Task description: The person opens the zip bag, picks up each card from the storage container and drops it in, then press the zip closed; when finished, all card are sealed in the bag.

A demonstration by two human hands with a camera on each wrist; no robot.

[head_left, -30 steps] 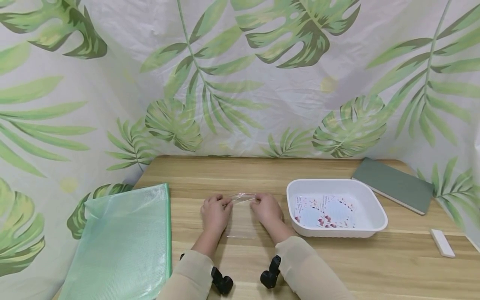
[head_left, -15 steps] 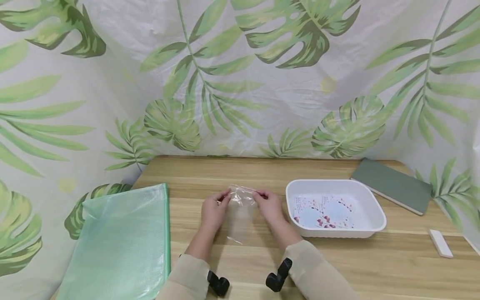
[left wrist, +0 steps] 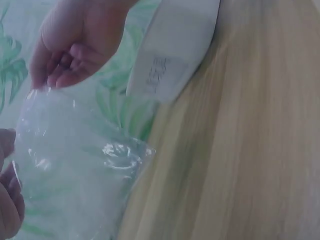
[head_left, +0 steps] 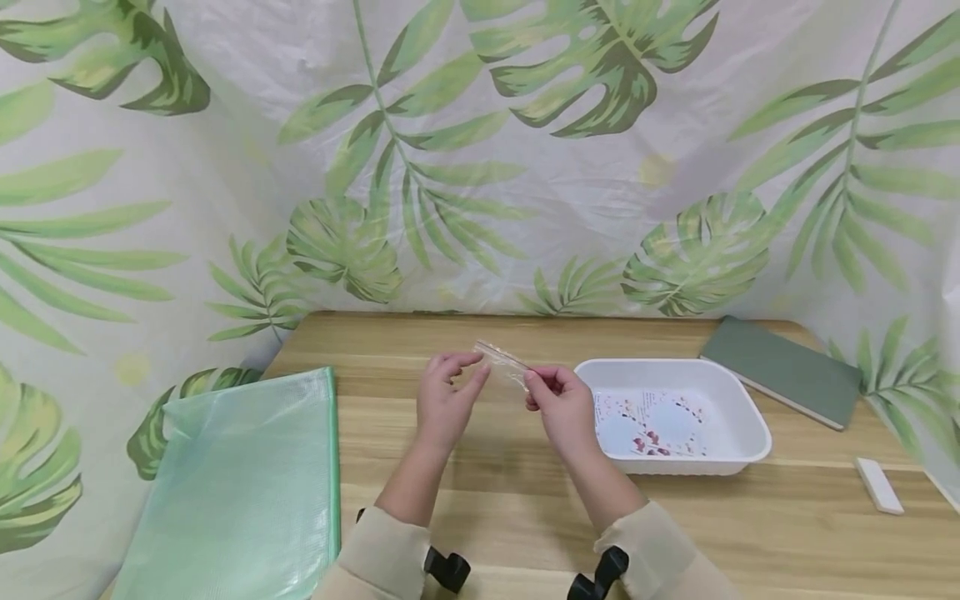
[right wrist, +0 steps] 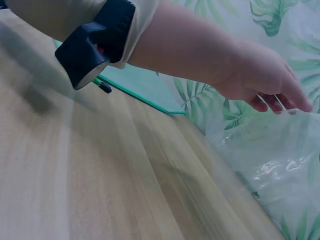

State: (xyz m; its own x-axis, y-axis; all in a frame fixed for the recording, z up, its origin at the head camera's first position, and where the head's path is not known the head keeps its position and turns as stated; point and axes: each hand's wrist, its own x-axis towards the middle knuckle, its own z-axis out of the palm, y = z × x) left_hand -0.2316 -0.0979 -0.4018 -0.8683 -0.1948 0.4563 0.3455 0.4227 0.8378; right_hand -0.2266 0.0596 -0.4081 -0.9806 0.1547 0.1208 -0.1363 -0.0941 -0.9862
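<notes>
A clear zip-lock bag [head_left: 504, 357] with a thin reddish line along its top hangs raised between both hands over the table. My right hand [head_left: 564, 408] pinches the bag's right end between thumb and fingers; the left wrist view shows this hand [left wrist: 82, 42] at the bag's upper edge. At the opposite end, my left hand [head_left: 444, 402] has its thumb and index fingertip at the bag's corner, one on each side. The right wrist view shows the left hand [right wrist: 267, 75] along the bag's rim, with the see-through film [right wrist: 280, 155] hanging below.
A white basin [head_left: 750, 433] holding printed sheets [head_left: 652, 425] stands right of the hands. Behind it lies a dark green notebook [head_left: 787, 375]. A small white block [head_left: 879, 486] is at far right, and a translucent green mesh folder [head_left: 247, 492] at left.
Both hands have lifted the bag from low over the table to higher up and tilted its top edge down to the right. My left thumb and index finger have spread wider.
</notes>
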